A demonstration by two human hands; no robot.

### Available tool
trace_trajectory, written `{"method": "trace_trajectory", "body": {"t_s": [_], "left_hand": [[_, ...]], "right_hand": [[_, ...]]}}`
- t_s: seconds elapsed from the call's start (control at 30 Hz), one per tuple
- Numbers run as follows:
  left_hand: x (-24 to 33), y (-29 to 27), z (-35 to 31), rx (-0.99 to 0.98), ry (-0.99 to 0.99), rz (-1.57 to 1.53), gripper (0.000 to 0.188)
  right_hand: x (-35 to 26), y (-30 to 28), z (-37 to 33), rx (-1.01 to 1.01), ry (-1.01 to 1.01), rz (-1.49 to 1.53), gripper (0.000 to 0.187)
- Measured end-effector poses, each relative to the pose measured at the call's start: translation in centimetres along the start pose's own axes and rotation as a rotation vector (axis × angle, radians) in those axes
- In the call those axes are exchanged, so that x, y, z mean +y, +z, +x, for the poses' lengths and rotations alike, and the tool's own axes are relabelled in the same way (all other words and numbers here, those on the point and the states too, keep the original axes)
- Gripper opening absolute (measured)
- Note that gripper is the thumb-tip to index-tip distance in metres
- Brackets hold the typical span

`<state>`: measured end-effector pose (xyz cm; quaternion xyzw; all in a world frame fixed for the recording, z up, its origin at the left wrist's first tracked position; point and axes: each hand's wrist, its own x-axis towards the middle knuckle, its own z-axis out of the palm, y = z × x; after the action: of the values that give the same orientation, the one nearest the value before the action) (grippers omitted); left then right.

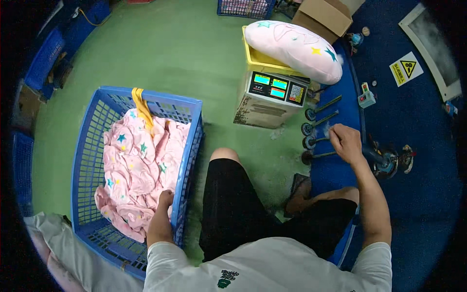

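Observation:
My left hand (166, 197) reaches down into a blue plastic basket (197, 117), its fingers curled at the pink plush cover fabric (126, 168) with coloured stars. Most of those fingers are hidden from me. On the other side, my right hand (346, 142) is closed in a fist beside several thin metal rods (326, 106) that stick out from the blue machine. Whatever the fist may hold does not show. A yellow cloth strip (142, 109) hangs over the basket's far rim.
Ahead, a stuffed pink cushion (296, 48) lies across a yellow crate (249, 58) on a digital scale (270, 100). Behind it stands a cardboard box (323, 19). A small switch box (367, 99) and a warning sign (406, 69) are on the blue machine (389, 44).

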<state>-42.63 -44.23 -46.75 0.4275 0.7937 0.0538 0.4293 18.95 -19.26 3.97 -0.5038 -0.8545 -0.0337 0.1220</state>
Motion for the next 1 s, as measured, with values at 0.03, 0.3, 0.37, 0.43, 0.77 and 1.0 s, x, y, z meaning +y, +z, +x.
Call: {"method": "trace_trajectory", "body": {"t_s": [0.03,0.3,0.37,0.43,0.77,1.0], "left_hand": [[0.0,-0.3,0.0,0.008,-0.023,-0.021,0.034],[8.4,-9.0,-6.5,0.92,0.096,-0.17,0.018],[11.4,-13.4,-8.7,0.987,0.158,-0.36,0.021],[14.5,-17.9,-11.2,1.132,0.356,-0.239,0.021],[33.0,-31.8,-24.9,0.82,0.564,-0.484,0.025],[44.1,-33.8,-34.8,0.819,0.919,-0.37,0.02]], "right_hand": [[0.0,0.1,-0.1,-0.037,0.034,-0.008,0.013],[0.7,1.0,-0.5,0.016,-0.017,-0.015,0.01],[0.8,1.2,-0.5,0.02,-0.054,0.015,0.01],[0.8,1.2,-0.6,0.039,-0.067,-0.001,0.01],[1.0,0.9,-1.3,0.136,-0.059,0.002,0.021],[1.2,0.3,-1.5,0.179,-0.084,-0.03,0.016]]}}
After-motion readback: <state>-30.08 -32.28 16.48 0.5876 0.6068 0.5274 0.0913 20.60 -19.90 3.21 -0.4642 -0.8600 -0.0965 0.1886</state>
